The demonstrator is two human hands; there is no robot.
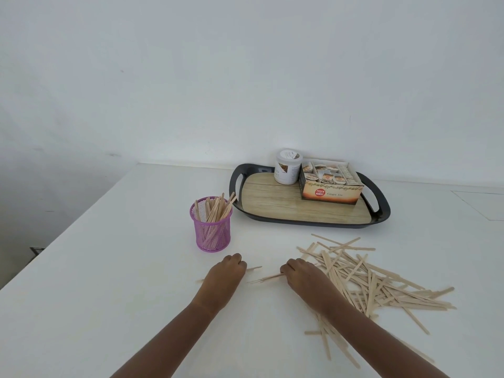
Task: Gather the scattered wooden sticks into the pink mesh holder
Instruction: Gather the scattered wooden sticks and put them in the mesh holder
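The pink mesh holder (212, 227) stands upright on the white table with several wooden sticks leaning in it. A loose pile of scattered wooden sticks (381, 285) lies on the table to the right. My left hand (226, 271) sits just below the holder, its fingers curled around a stick whose ends poke out on both sides. My right hand (302, 271) rests at the left edge of the pile and grips a few sticks that point left toward my left hand.
A dark tray (379, 214) with a wood-pattern floor sits behind the pile, carrying a white jar (287, 166) and an open box of ginger tea (331, 184). The table's left edge (68, 227) runs diagonally; a white wall stands behind.
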